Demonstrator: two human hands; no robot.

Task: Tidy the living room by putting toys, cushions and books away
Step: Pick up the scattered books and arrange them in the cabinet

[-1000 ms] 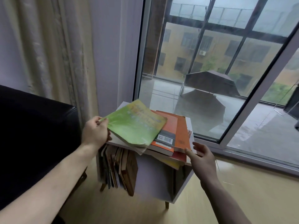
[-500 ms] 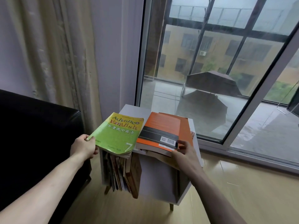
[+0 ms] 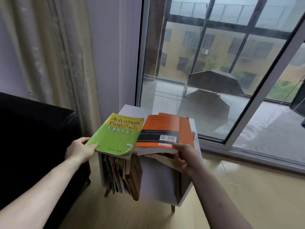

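The left hand [image 3: 80, 150] pinches the near left corner of a green book [image 3: 115, 133], thumb on the cover, the other fingers hidden beneath it. The right hand [image 3: 186, 156] grasps the near edge of an orange book [image 3: 160, 131] that tops a loose stack; its fingers curl under, and how many books it holds cannot be made out. Both books lie side by side, touching, over the top of a small white shelf [image 3: 130, 109] by the window [image 3: 214, 63]. More books [image 3: 123, 176] lean in the shelf's left compartment, their titles unreadable. A black sofa [image 3: 33, 138] stands left, cut off by the frame.
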